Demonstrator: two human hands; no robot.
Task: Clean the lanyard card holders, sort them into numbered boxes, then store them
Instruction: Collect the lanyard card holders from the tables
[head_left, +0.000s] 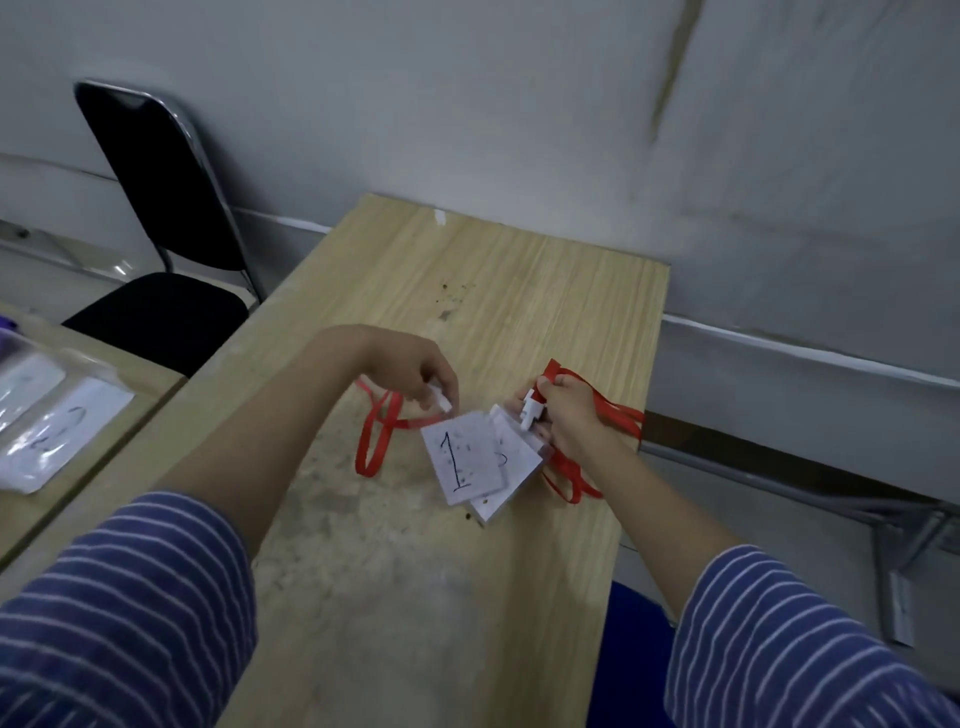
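Grey walls and a black folding chair (171, 218) frame a narrow wooden bench (519, 291) where a person in a striped blue top handles lanyard card holders. Left hand (415, 371) pinches the white clip (441, 400) of the holder marked "1" (462, 462), fingers (434, 387) curled together on it, its red lanyard (376, 436) looping to the left of that holder. Right hand (563, 413) grips a second white clip (530, 410) and a bunch of red straps (615, 415) just to the right of holder "1", fingers clamped around both. A second holder (519, 452) lies partly under holder "1", and both look raised slightly off the bench or resting on it; which is hard to tell. Well to the left of holder "1", on a neighbouring surface, sit clear boxes (31, 415), one labelled "2" (67, 421).

Specks show on holder "1" and on the bench around it, so cleaning appears unfinished. Separating the two holders looks like the step in hand: drawing the clips apart slowly, keeping the straps bunched so they do not tangle, and reading each number before choosing a box should serve best.
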